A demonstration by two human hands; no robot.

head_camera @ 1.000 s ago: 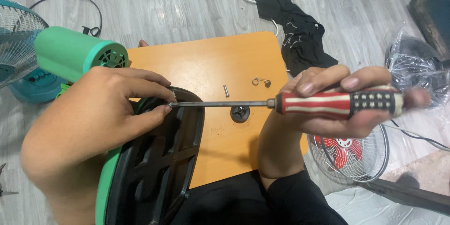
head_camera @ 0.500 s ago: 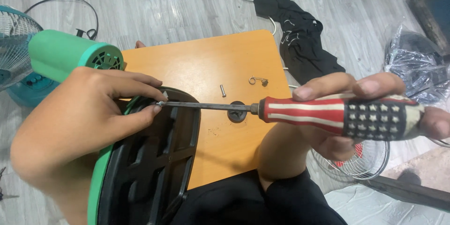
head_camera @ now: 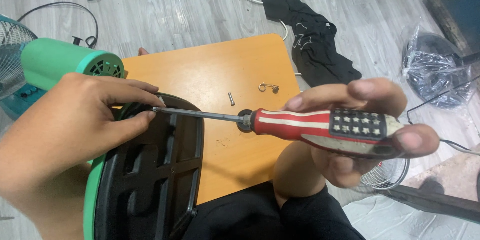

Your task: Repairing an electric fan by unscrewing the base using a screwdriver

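Note:
My right hand (head_camera: 350, 135) grips a screwdriver (head_camera: 320, 127) by its red, white and dark blue handle. Its metal shaft runs left to the rim of a round fan base (head_camera: 145, 180), green outside and black-ribbed inside, standing on edge at the lower left. My left hand (head_camera: 75, 125) holds the top of that base, with fingertips pinched around the screwdriver tip. Whatever the tip touches is hidden by my fingers. A green motor housing (head_camera: 65, 62) sits just behind my left hand.
An orange low table (head_camera: 210, 75) carries a small pin (head_camera: 231, 98), a wire clip (head_camera: 268, 88) and a dark round washer beside the screwdriver's collar. A black cloth (head_camera: 315, 45), a fan grille (head_camera: 10, 50), a bagged fan part (head_camera: 435, 70) and a white cable lie on the wood floor.
The screwdriver handle has come closer to the camera and looks larger. Its tip stays at the base rim under my left fingers. The left hand keeps its hold.

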